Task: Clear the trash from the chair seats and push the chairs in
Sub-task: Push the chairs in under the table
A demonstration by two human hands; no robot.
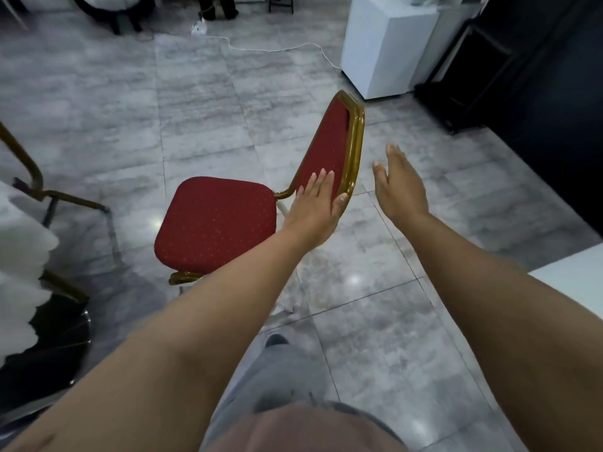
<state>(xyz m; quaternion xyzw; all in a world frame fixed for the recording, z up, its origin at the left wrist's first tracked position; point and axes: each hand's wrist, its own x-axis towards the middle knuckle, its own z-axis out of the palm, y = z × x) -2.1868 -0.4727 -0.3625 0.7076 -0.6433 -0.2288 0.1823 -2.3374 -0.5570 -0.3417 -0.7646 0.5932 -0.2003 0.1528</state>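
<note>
Grey marble-look floor (375, 288) spreading under everything, bare tiles past the fingertips of both hands. White cabinet (385, 50) well beyond the fingers, far right; white cable (277, 48) trailing ahead of it.

Red chair (215, 223) with gold frame: seat just left of the left fingers, no trash visible on the cushion. Backrest (329, 148) directly under and ahead of those fingers, its gold edge between the 2 hands. No table plainly seen; only a white-draped shape with another gold frame far left of the fingers.

Left hand (315, 207): 4 fingers straight and flat on the red face of the backrest, thumb hooked over the lower gold rim, pressing rather than clenching. Right hand (399, 187): released, fingers straight, grasping nothing, hovering just right of the backrest, not touching.

Judged step: taking hold of the back to move the chair. Best done with the right hand on the back's outer rim, 1 hand per side, gripped low near the seat. Then pushed level and steady, legs sliding rather than tipping, aimed square at its place.
</note>
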